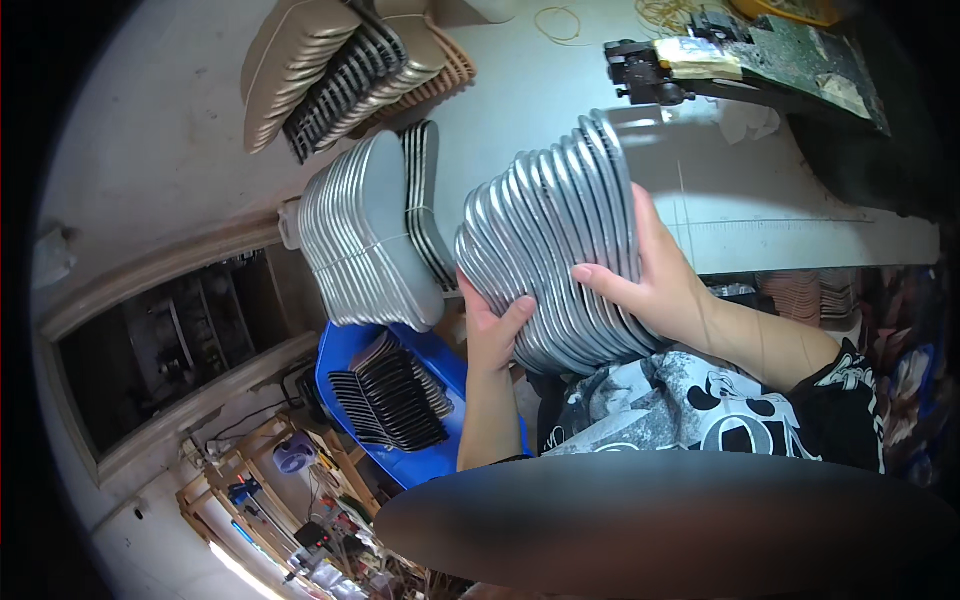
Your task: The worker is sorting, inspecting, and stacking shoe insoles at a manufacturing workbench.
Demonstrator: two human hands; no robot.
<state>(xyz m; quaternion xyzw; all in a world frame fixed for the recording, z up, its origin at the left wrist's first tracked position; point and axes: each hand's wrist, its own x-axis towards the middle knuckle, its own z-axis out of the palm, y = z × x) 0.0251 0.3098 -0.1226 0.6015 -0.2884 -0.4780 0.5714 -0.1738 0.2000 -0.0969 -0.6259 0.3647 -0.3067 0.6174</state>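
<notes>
A thick stack of silver shoe insoles (555, 230) stands on edge, fanned slightly, in front of my body. My left hand (493, 325) grips its left side, with the thumb across the edges. From the right, my right hand (655, 275) holds the same stack, its thumb lying on the rims and its fingers behind. Left of it sits a tied bundle of silver insoles (365, 230). A thinner black-edged bundle (428, 200) leans beside that one, with a band round it.
Beige and black insole bundles (330, 75) lie at the back left of the white table (490, 100). A green-bodied machine (790, 65) occupies the back right. Below the table's left end, a blue bin (340, 350) contains black insoles (395, 400). A wooden shelf (225, 480) stands lower left.
</notes>
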